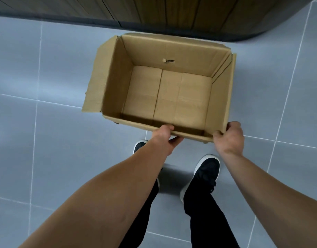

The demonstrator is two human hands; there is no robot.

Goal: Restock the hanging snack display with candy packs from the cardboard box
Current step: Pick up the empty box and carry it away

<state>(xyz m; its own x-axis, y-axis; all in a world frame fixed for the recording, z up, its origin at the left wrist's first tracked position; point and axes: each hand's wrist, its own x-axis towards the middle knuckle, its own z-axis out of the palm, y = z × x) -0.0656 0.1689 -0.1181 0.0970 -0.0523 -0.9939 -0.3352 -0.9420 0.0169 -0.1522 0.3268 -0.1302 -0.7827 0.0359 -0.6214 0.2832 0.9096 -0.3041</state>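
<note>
An open brown cardboard box (116, 74) is held out in front of me above the grey tiled floor, its flaps folded outward. Nothing lies inside it; only the bare cardboard bottom shows. My left hand (165, 138) grips the near wall of the box, thumb over the rim and fingers under the edge. My right hand (230, 137) grips the near right corner of the box, fingers curled round the rim. No candy pack and no hanging display is in view.
Grey floor tiles (46, 140) with pale grout lines surround me. A dark wood-panelled counter base (172, 11) with a grey plinth curves along the top of the view, just beyond the box. My black-trousered legs and black shoes (207, 169) stand below the box.
</note>
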